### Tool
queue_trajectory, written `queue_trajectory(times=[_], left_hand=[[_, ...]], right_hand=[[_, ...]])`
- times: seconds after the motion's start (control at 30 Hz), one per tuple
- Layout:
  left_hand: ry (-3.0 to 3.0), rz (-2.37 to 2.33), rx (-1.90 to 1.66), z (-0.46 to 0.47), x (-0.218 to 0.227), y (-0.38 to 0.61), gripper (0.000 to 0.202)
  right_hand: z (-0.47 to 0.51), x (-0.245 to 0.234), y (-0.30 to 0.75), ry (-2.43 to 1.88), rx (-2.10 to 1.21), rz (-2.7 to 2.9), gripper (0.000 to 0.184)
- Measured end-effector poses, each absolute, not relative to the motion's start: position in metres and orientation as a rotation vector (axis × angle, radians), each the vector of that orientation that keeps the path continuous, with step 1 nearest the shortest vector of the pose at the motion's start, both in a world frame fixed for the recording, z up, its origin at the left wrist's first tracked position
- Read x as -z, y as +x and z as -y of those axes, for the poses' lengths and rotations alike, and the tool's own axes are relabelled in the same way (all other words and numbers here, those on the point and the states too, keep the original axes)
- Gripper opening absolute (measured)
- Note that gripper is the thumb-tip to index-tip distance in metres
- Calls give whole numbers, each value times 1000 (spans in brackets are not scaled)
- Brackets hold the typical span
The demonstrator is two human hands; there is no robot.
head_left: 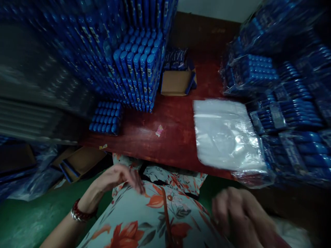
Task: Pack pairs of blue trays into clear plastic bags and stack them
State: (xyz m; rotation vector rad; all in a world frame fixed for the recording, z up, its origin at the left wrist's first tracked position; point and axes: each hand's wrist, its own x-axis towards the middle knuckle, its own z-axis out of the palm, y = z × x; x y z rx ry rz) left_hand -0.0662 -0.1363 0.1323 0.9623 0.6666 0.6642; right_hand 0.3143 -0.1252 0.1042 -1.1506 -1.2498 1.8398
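My left hand, with a beaded bracelet on its wrist, hangs over the front of the floral garment. Its fingers are loosely stretched and nothing shows in them. To the right, my right hand is smeared by motion beside the garment, below the table's front edge; whether its fingers hold anything cannot be made out. A stack of clear plastic bags is the tabletop thing nearest to it, lying flat at the table's right front. Both hands are apart from the dark red table.
Tall stacks of blue-capped packs stand at the back left, beside a smaller blue block. Bagged blue packs are piled on the right. A cardboard box lies at the back; a pink scrap lies mid-table. Cardboard trays sit lower left.
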Motion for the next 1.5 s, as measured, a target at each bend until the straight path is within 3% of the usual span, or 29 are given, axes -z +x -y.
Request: queue_trajectory(times=[0.1, 0.17, 0.23, 0.5, 0.63, 0.8, 0.97, 1.17, 1.27, 1.37, 1.5], left_hand=[[880, -1029, -433, 154, -81, -82, 38], [950, -979, -137, 158, -57, -89, 37], [1075, -869, 19, 153, -46, -92, 37], [1468, -680, 14, 67, -97, -40, 33], [1835, -845, -197, 31, -120, -12, 27], [1923, -1214, -557, 14, -112, -19, 30], [1809, -1421, -790, 24, -91, -52, 26], [1580, -2011, -1539, 43, -77, -112, 17], [1284, -2270, -1765, 54, -64, -147, 22], [932, -2357, -1806, 65, -47, -171, 35], [684, -2149, -1565, 70, -36, -188, 45]], right_hand=[[132, -95, 299, -851, -1889, 1060, 40], [133, -93, 286, -768, -1889, 892, 25], [126, -92, 273, -753, -1907, 841, 20], [30, -98, 210, -735, -2061, 1672, 23], [-34, -88, 174, -1021, -1670, 1805, 25], [-131, -79, 180, -1207, -1110, 1717, 29], [-243, -84, 212, -1611, -429, 1653, 59], [-283, -66, 206, -1792, -399, 1605, 40], [-273, -69, 216, -1805, -301, 1555, 39], [-258, -80, 240, -1755, -304, 1636, 36], [-210, -78, 249, -1500, -501, 2215, 28]])
